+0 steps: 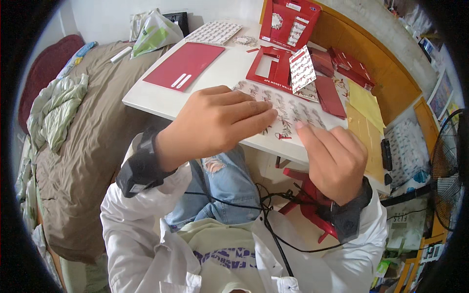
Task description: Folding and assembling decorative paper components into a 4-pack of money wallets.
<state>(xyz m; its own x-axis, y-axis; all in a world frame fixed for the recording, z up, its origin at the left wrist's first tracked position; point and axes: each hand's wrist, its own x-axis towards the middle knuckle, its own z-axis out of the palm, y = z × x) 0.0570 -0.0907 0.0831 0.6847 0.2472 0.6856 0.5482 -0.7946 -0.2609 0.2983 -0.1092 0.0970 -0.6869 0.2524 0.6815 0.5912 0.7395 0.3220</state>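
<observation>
A clear sheet printed with rows of leafy sprigs (286, 107) is between my hands, over the near part of the white table (161, 103). My left hand (220, 122) comes in from the left, fingers held together and curved over the sheet; its thumb is hidden. My right hand (334, 156) pinches at the sheet's near right side, thumb and fingertips together. A small red mark shows at the sheet's near edge, between the hands. Both wrists wear black bands.
A dark red folder (183, 66) lies left on the table. A patterned sheet (215, 32) sits behind it. Red card packages (290, 22), a leaf-print card (302, 71) and yellow paper (366, 105) stand or lie right. A bed (83, 146) is left, a fan (447, 180) right; black cables cross my lap.
</observation>
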